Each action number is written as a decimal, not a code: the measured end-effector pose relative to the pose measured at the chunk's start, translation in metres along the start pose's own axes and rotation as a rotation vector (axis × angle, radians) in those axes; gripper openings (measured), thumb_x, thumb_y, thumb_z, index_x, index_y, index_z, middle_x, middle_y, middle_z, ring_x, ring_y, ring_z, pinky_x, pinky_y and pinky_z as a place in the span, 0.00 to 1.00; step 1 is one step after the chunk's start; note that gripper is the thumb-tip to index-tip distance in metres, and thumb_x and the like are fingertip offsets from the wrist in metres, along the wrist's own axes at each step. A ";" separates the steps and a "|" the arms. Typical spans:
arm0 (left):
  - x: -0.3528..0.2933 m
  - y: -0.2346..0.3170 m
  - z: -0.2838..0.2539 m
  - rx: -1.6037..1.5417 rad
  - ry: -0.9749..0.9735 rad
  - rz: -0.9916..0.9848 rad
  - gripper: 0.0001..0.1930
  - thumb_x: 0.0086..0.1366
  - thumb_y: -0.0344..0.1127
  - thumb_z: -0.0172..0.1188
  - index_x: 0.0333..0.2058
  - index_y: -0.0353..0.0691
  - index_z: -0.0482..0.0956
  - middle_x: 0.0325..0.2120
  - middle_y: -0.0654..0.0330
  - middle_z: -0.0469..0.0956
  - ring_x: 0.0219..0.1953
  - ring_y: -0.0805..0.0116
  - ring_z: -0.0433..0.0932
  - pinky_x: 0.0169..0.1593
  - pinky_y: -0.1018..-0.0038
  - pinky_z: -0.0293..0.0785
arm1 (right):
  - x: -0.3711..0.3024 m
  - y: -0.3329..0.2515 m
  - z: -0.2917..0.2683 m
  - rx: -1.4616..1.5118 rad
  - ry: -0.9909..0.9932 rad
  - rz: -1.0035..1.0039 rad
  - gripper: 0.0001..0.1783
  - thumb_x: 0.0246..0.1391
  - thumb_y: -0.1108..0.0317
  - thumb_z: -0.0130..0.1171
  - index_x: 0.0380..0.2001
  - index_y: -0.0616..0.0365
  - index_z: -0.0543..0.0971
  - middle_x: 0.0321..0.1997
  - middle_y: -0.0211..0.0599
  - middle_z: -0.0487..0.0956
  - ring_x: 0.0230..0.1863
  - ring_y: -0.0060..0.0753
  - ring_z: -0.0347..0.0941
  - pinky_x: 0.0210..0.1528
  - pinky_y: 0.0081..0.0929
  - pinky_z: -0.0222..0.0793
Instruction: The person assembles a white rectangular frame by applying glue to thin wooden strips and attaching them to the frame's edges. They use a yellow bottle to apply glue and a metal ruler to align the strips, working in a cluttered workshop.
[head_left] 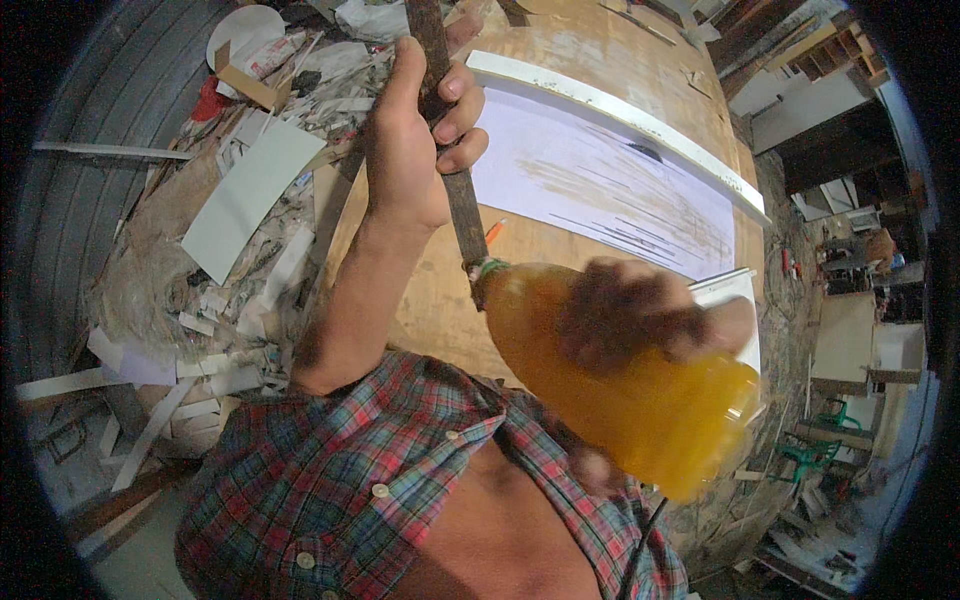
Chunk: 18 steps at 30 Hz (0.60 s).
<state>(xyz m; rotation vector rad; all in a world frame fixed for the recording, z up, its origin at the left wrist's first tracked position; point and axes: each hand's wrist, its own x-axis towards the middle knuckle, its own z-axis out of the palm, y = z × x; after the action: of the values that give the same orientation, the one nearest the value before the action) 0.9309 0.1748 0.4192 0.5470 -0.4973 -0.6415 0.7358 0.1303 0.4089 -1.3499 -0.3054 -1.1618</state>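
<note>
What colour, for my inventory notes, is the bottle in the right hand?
The bottle is yellow-orange, seen best in the head view.

Dim, grainy light — yellow bottle (600,400) and right hand (645,315) badly blurred — straight edges bending near the black corners.

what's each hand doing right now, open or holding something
Left hand: closed, holding a dark strip.
Right hand: closed, holding a yellow bottle, blurred.

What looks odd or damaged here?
Brown streaks mar the pale lavender rectangular sheet on the tan wooden table; the sheet's left end looks cleaner. Leftward, a pale green rectangular board lies askew among jumbled scraps.
</note>
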 end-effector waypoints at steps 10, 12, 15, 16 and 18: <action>0.006 0.010 -0.016 -0.017 0.034 0.076 0.26 0.75 0.53 0.41 0.59 0.39 0.67 0.24 0.74 0.60 0.18 0.86 0.52 0.15 0.85 0.45 | -0.026 -0.011 -0.018 0.041 -0.199 -0.012 0.41 0.32 0.62 0.78 0.44 0.50 0.59 0.31 0.34 0.69 0.27 0.30 0.65 0.30 0.33 0.59; 0.006 0.008 -0.016 -0.003 0.063 0.067 0.25 0.76 0.53 0.41 0.59 0.39 0.67 0.24 0.74 0.60 0.18 0.86 0.52 0.15 0.85 0.45 | -0.017 -0.017 -0.014 0.077 -0.146 -0.032 0.41 0.32 0.62 0.78 0.44 0.50 0.59 0.31 0.34 0.69 0.27 0.30 0.65 0.30 0.33 0.59; 0.005 0.005 -0.012 -0.015 0.041 0.063 0.25 0.76 0.52 0.40 0.59 0.39 0.67 0.24 0.75 0.60 0.18 0.86 0.52 0.15 0.85 0.45 | -0.007 -0.013 -0.008 0.073 -0.083 -0.029 0.41 0.32 0.61 0.78 0.44 0.50 0.59 0.31 0.34 0.69 0.27 0.30 0.65 0.30 0.32 0.59; 0.004 0.003 -0.010 -0.011 0.047 0.056 0.25 0.76 0.52 0.40 0.59 0.39 0.67 0.24 0.75 0.60 0.18 0.86 0.52 0.15 0.85 0.45 | -0.006 -0.010 -0.008 0.049 -0.077 -0.018 0.41 0.32 0.61 0.78 0.44 0.50 0.59 0.31 0.34 0.69 0.27 0.30 0.65 0.30 0.32 0.60; 0.002 0.003 -0.010 0.007 0.065 0.048 0.25 0.76 0.51 0.40 0.59 0.39 0.67 0.24 0.75 0.60 0.18 0.86 0.52 0.15 0.85 0.45 | -0.012 0.005 -0.006 0.010 -0.071 0.014 0.41 0.32 0.61 0.78 0.44 0.50 0.60 0.31 0.33 0.69 0.27 0.30 0.65 0.30 0.32 0.60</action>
<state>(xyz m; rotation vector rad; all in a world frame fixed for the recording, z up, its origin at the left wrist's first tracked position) 0.9392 0.1787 0.4142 0.5591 -0.4505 -0.5742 0.7314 0.1296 0.3952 -1.3842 -0.3519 -1.1017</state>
